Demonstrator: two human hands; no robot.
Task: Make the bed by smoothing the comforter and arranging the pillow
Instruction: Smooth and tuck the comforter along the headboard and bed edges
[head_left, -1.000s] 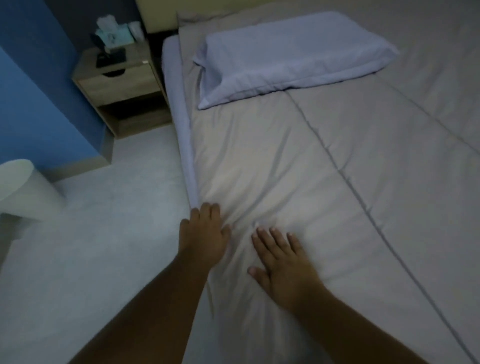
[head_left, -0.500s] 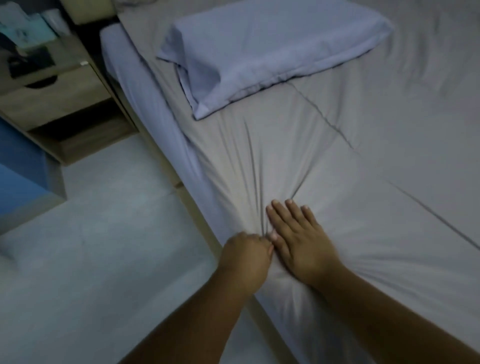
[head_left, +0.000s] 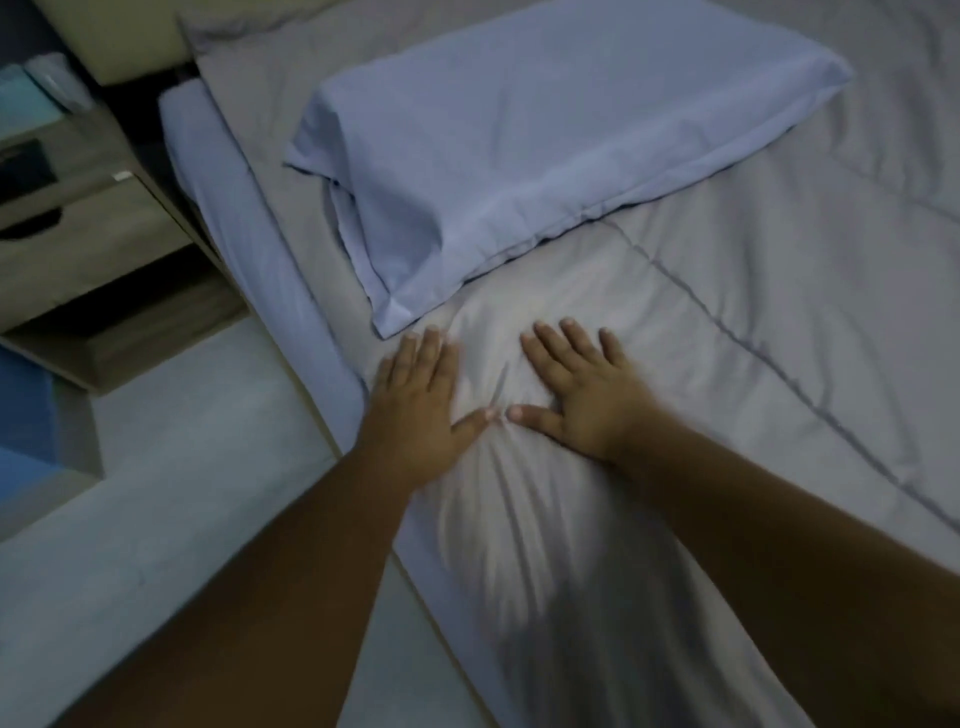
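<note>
A grey quilted comforter (head_left: 753, 322) covers the bed. A pale lilac pillow (head_left: 545, 135) lies across its head end, tilted, with its loose case end hanging toward me. My left hand (head_left: 421, 405) lies flat, fingers spread, on the comforter near the bed's left edge, just below the pillow's corner. My right hand (head_left: 576, 389) also presses flat beside it, thumbs almost touching. Wrinkles bunch in the fabric between and behind my hands. Neither hand holds anything.
The lilac fitted sheet (head_left: 244, 228) shows along the mattress's left side. A wooden nightstand (head_left: 88, 244) with a drawer and open shelf stands left of the bed head. Pale floor (head_left: 171, 509) runs alongside, with a blue wall at far left.
Both hands slid up the comforter toward the pillow. My left hand, curled into a fist on the fabric half a second ago, now lies open and flat. The view moved closer to the pillow.
</note>
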